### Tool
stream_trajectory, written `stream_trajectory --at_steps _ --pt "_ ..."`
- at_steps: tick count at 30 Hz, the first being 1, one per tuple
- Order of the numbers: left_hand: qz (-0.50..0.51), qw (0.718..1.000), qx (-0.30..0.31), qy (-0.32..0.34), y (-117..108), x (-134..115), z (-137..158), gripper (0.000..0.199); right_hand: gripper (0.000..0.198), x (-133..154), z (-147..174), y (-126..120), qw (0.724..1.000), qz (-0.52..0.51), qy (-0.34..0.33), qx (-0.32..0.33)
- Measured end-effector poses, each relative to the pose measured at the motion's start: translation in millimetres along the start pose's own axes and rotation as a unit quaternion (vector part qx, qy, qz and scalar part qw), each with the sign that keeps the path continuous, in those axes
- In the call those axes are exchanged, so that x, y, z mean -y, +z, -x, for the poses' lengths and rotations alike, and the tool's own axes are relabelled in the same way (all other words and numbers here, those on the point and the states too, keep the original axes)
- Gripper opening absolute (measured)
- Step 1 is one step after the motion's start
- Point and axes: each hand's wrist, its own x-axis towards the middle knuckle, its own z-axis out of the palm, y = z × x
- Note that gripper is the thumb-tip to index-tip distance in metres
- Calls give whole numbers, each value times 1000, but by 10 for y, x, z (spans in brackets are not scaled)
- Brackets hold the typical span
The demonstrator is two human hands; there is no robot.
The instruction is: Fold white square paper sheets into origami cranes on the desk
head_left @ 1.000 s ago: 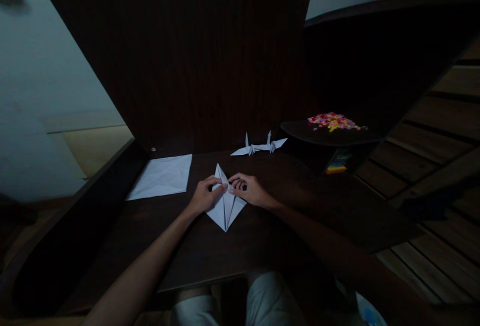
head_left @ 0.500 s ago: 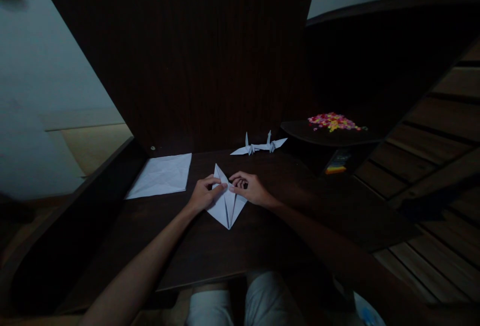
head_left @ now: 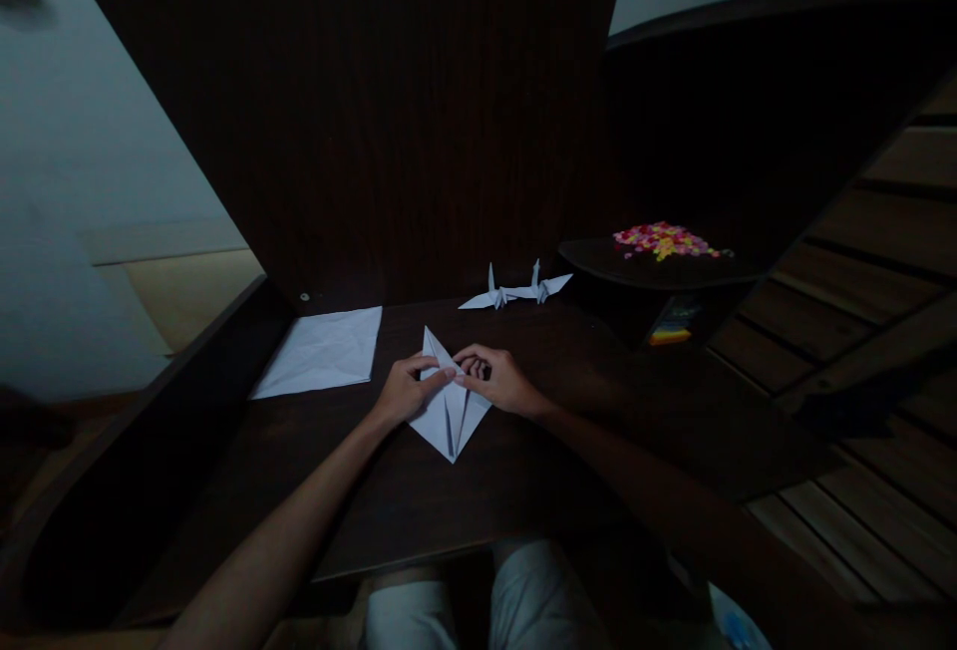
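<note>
A white sheet of origami paper (head_left: 450, 426), folded into a kite-like diamond, lies on the dark desk (head_left: 404, 530) with one tip pointing away from me and one toward me. My left hand (head_left: 410, 386) grips its left side, thumb on top near the centre crease. From the right, my right hand (head_left: 502, 379) pinches the paper near the middle, its thumb close to the left thumb and the other fingers curled. Two folded paper cranes (head_left: 538, 289) stand behind the paper, against the back panel.
Flat white paper sheets (head_left: 321, 351) lie to the left, beside the raised side panel (head_left: 150, 451). On a small corner shelf (head_left: 598, 266) at the right is a pile of small pink, red and yellow pieces (head_left: 665, 241). A yellow-orange item (head_left: 669, 337) sits beneath it.
The folded paper has shifted slightly left and toward me, its near tip a little lower. Both hands keep nearly the same grip, with the thumbs pressing near the centre.
</note>
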Motion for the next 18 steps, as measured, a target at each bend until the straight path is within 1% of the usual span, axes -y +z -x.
stream_trajectory --at_steps 4,7,10,15,18 --pt "36 999 -7 -18 17 6 -10 24 25 -25 -8 -3 1000 -6 4 -6" --pt "123 992 -12 -40 41 30 -23 33 28 -62 -18 -6 1000 -26 12 -9" --pt "184 982 -27 -30 62 50 -30 38 30 -87 -27 -9 999 -28 22 -14" --pt "176 984 -35 -4 61 63 -35 33 31 -111 -36 2 998 -43 39 -20" --pt "138 989 -51 21 38 52 -37 26 35 -148 -40 6 997 -61 45 -25"
